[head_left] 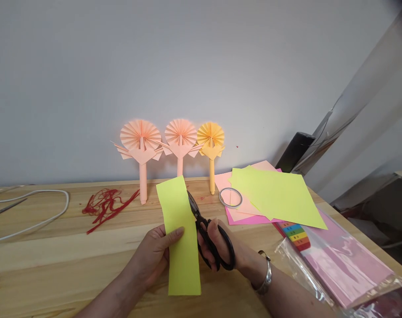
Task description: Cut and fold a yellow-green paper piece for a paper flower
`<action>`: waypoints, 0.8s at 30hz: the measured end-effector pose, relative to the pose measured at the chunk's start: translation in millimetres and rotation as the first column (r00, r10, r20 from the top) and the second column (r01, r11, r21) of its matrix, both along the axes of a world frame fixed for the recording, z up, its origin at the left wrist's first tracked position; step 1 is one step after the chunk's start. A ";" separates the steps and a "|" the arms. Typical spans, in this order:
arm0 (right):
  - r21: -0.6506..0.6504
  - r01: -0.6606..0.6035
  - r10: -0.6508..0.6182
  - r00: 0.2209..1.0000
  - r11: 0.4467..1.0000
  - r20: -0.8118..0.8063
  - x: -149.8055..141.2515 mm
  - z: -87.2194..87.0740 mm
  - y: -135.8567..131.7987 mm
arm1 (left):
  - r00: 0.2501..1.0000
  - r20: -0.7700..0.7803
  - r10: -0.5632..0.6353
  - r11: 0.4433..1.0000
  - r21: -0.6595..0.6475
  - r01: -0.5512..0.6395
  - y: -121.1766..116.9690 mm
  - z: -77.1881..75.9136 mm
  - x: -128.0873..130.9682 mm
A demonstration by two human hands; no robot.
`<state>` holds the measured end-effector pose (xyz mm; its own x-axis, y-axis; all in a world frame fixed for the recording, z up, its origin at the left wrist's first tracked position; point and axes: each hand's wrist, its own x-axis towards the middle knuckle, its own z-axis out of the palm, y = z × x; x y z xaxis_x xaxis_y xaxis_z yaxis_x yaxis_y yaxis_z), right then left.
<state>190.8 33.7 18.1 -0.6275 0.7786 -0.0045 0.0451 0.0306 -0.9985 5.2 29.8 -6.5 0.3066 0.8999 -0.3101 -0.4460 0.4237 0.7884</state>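
My left hand [151, 254] holds a yellow-green paper strip [184, 274] upright, with the thumb across its front. My right hand [221, 247] grips a pair of black-handled scissors [201, 225], fingers through the loops. Their blades [192, 205] point away from me along the strip's right edge, touching it near the top. A silver bracelet [265, 276] circles my right wrist.
Several paper fan flowers [140, 134] stand against the wall on the wooden table [55, 265]. To the right lie loose coloured sheets [277, 198], a tape roll [230, 198] and a plastic-wrapped paper pack [340, 265]. Red string [106, 205] and a white cable [32, 216] lie left.
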 end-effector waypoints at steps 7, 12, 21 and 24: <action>-0.023 0.007 -0.007 1.000 1.000 -0.018 -1.7 -6.5 0.3 | 1.000 -0.002 -0.020 0.999 0.024 0.021 -1.4 0.9 -0.5; -0.007 0.011 -0.011 0.999 1.000 -0.039 -3.1 -5.2 1.0 | 0.999 0.007 -0.035 0.999 0.032 0.034 -0.8 1.1 1.1; 0.007 0.027 -0.026 0.997 1.000 -0.067 -8.8 -13.4 2.7 | 0.999 0.007 -0.035 0.999 0.040 0.035 -1.8 1.8 0.7; -0.011 0.050 -0.051 0.996 0.999 -0.078 -10.3 -17.4 2.4 | 1.000 0.000 -0.027 0.999 0.032 0.027 -1.9 2.0 1.0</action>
<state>180.5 36.1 0.7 -0.5860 0.8095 0.0363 -0.0320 0.0217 -0.9993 6.1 28.0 -4.5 0.3309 0.9010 -0.2807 -0.4356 0.4097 0.8015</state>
